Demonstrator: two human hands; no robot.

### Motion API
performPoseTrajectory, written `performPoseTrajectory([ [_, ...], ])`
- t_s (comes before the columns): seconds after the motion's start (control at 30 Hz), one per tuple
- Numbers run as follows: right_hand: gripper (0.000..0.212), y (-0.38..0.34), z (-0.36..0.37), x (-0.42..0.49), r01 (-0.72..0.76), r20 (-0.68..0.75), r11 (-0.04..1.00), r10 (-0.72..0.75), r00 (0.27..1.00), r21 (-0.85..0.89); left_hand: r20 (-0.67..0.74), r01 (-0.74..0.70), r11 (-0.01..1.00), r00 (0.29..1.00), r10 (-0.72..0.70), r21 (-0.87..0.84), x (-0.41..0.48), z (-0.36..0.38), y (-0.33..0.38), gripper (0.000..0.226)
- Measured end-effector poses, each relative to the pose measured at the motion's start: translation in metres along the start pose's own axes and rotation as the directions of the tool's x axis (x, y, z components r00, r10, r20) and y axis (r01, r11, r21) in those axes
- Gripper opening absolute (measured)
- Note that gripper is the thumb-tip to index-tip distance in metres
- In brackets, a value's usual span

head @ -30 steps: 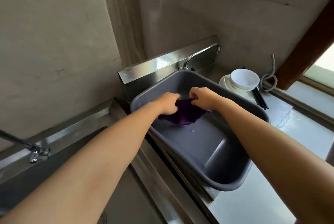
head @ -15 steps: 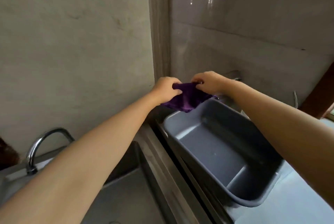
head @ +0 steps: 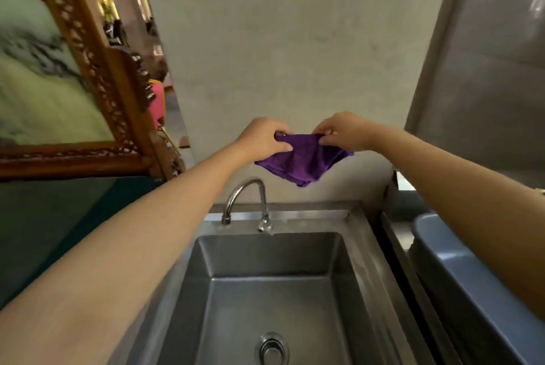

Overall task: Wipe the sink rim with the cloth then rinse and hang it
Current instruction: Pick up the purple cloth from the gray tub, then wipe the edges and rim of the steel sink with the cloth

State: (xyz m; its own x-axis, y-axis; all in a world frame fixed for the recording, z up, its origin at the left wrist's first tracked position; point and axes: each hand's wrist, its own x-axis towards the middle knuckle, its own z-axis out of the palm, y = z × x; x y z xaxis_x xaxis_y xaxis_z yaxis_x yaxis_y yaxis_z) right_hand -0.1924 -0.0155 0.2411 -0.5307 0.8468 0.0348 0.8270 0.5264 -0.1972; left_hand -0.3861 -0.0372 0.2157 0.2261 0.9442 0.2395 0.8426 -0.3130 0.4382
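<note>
A purple cloth (head: 300, 161) hangs in the air in front of the wall, above and behind the steel sink (head: 362, 246). My left hand (head: 264, 140) pinches its left top corner and my right hand (head: 343, 132) pinches its right top corner, so the cloth sags between them. A curved chrome tap (head: 247, 190) stands on the sink's back rim, just below and left of the cloth. The sink basin looks dry, with a round drain (head: 271, 350) at its bottom.
A grey plastic tub (head: 460, 270) sits to the right of the sink, under my right forearm. A carved wooden frame (head: 97, 70) with a picture leans at the left. A plain wall rises behind the sink.
Both hands have lifted the cloth out of the grey tub and carried it left and up, over the steel sink. The view has swung left with them.
</note>
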Motion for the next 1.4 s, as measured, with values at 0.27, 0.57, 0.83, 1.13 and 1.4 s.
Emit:
performPoseTrajectory([
  [0.27,0.030,-0.117,0.051,0.085,0.246,0.111,0.968,-0.239,0.965,-0.056,0.041,0.160,0.983,0.986,-0.164,0.088,-0.070,-0.053,-0.129,0.034],
  [0.57,0.029,-0.213,0.189,0.148,0.235,0.220,0.965,-0.206,0.953,-0.113,0.126,0.389,0.916,0.918,-0.376,-0.101,-0.141,-0.019,-0.268,0.035],
  [0.83,0.031,-0.247,0.310,0.178,-0.022,0.238,0.994,-0.005,0.971,0.110,0.187,0.580,0.769,0.814,-0.549,-0.269,-0.183,0.048,-0.349,0.030],
  [1.13,0.024,-0.247,0.393,0.202,-0.390,0.221,0.813,0.323,0.920,0.433,0.222,0.688,0.602,0.713,-0.665,-0.406,-0.200,0.132,-0.383,0.018],
  [1.4,0.057,-0.260,0.497,0.160,-0.147,0.189,0.850,0.057,0.980,0.506,0.126,0.526,0.845,0.836,-0.535,0.095,-0.243,0.185,-0.428,0.049],
])
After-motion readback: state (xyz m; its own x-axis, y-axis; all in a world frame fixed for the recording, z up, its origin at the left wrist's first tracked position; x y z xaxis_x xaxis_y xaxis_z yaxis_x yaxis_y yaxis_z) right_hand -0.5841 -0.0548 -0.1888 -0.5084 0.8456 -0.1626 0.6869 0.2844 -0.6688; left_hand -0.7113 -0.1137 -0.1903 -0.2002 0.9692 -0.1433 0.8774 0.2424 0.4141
